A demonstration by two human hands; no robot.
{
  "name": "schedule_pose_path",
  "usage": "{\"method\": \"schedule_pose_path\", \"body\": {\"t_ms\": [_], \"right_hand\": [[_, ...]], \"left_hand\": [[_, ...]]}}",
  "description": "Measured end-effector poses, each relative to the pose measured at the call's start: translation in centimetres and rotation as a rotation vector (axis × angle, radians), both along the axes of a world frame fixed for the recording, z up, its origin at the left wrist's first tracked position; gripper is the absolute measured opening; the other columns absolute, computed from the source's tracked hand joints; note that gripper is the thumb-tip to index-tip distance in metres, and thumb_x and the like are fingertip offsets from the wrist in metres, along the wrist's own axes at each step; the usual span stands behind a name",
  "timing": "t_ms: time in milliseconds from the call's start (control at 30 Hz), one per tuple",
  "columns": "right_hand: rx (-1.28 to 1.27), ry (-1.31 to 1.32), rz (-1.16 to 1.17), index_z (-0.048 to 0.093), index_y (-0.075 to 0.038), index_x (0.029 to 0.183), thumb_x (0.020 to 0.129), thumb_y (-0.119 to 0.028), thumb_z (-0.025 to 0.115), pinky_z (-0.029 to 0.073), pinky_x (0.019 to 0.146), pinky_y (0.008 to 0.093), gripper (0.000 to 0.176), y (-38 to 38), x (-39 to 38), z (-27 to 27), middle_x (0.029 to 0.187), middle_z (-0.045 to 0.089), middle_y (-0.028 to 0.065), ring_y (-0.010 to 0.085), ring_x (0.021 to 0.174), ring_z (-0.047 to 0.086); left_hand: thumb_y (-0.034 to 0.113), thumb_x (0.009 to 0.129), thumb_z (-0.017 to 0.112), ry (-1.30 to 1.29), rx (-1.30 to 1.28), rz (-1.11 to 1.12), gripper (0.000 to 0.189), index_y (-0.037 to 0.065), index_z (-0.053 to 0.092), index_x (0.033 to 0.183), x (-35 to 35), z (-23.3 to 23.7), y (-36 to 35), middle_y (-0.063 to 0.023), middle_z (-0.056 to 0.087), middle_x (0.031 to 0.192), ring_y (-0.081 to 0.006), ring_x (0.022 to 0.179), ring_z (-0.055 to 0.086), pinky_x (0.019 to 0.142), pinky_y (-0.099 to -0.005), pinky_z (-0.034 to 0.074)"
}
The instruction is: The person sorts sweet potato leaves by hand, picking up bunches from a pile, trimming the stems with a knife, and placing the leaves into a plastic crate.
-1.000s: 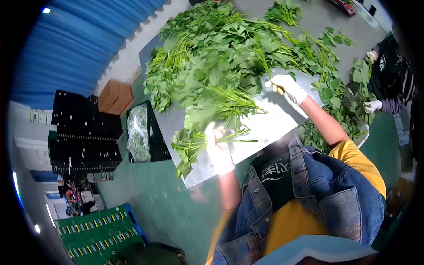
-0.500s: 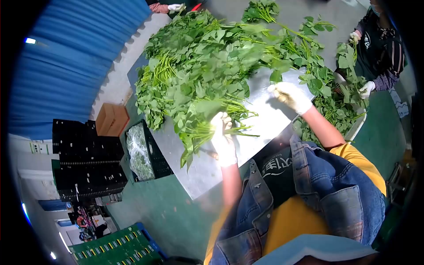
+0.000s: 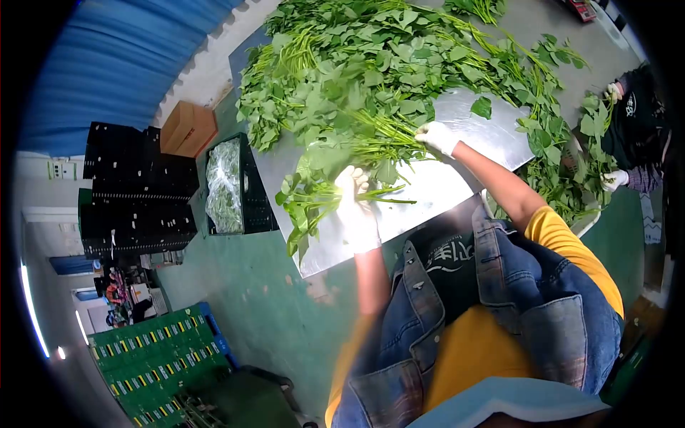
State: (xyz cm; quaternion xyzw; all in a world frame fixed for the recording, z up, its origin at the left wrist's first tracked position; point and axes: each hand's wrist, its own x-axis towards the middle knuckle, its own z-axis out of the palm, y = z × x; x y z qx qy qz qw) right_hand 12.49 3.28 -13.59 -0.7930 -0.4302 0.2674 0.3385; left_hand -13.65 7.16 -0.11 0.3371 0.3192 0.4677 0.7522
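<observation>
Bunch of leafy green stems (image 3: pixel 314 203), held crosswise over the near part of the steel table (image 3: pixel 457 189): leaves hang toward the table's left edge, and the cut stem ends point right, past the palm. The left hand (image 3: pixel 354 207), in a white glove, is closed around the middle of the bunch. The right hand (image 3: pixel 437 137), also gloved in white, lies farther out on the table at the near edge of the pile of loose greens (image 3: pixel 371 64). Its fingers curl among the stems there, but the glove is overexposed and it cannot be told whether they grip anything. The two hands are near each other but apart.

The pile covers most of the far half of the table and spills over its right side. A single loose leaf (image 3: pixel 483 108) lies on bare metal just beyond the right hand.

On the floor to the left of the table stands a black crate (image 3: pixel 250 189) holding bagged greens. Beyond it are a cardboard box (image 3: pixel 188 128) and a stack of black crates (image 3: pixel 135 192). Green crates (image 3: pixel 157 364) sit lower left. At the right edge of the view, a co-worker's gloved hand (image 3: pixel 614 178) touches more greens.
</observation>
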Motion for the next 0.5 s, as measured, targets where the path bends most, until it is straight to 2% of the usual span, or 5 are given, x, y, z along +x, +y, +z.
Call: {"method": "schedule_pose_path", "body": {"t_ms": [100,200,267,300,500], "right_hand": [[-0.099,-0.004,-0.04,0.069,-0.002,0.085,0.076,-0.024,0.066,0.047,0.059,0.0326,0.024,1.1,-0.4,1.8,0.068,0.065,0.0144,0.0211,0.06,0.061],[0.396,0.305,-0.317,0.068,0.0,0.082,0.077,-0.017,0.067,0.044,0.06,0.0256,0.017,-1.4,-0.2,8.2,0.072,0.064,0.0057,0.0098,0.066,0.056],[0.57,0.048,-0.352,0.069,-0.001,0.083,0.079,-0.014,0.066,0.039,0.059,0.0225,0.014,-3.1,2.3,8.4,0.073,0.061,0.0012,0.0076,0.065,0.05],[0.604,0.257,-0.391,0.069,-0.001,0.083,0.081,-0.015,0.065,0.035,0.055,0.0217,0.014,-4.5,2.8,9.0,0.071,0.059,-0.0009,0.0063,0.062,0.045],[0.466,0.559,-0.534,0.071,-0.007,0.094,0.083,-0.018,0.063,0.032,0.055,0.0183,0.017,-8.7,0.8,12.0,0.069,0.057,-0.0065,0.0011,0.06,0.043]], "left_hand": [[0.01,0.091,0.051,0.005,-0.039,0.018,0.025,-0.006,0.053,0.111,-1.0,-0.4,0.3,-0.0112,0.059,0.095,-0.0147,0.079,0.055,0.07,-0.0243,0.046],[0.009,0.091,0.052,-0.011,-0.07,0.042,0.024,-0.006,0.053,0.111,-1.9,-0.5,0.7,-0.0115,0.059,0.095,-0.0146,0.078,0.055,0.07,-0.0243,0.046],[0.009,0.091,0.051,-0.011,-0.093,0.081,0.024,-0.006,0.053,0.11,-1.6,-0.8,0.7,-0.0119,0.059,0.094,-0.0145,0.078,0.055,0.07,-0.0241,0.046],[0.009,0.091,0.051,-0.041,-0.082,0.078,0.024,-0.006,0.053,0.11,-1.2,-1.0,0.7,-0.0118,0.06,0.094,-0.0145,0.078,0.055,0.07,-0.024,0.046],[0.01,0.091,0.05,0.044,-0.016,-0.041,0.025,-0.005,0.053,0.111,2.0,-0.3,0.5,-0.0114,0.06,0.096,-0.0144,0.079,0.056,0.072,-0.0246,0.045]]}}
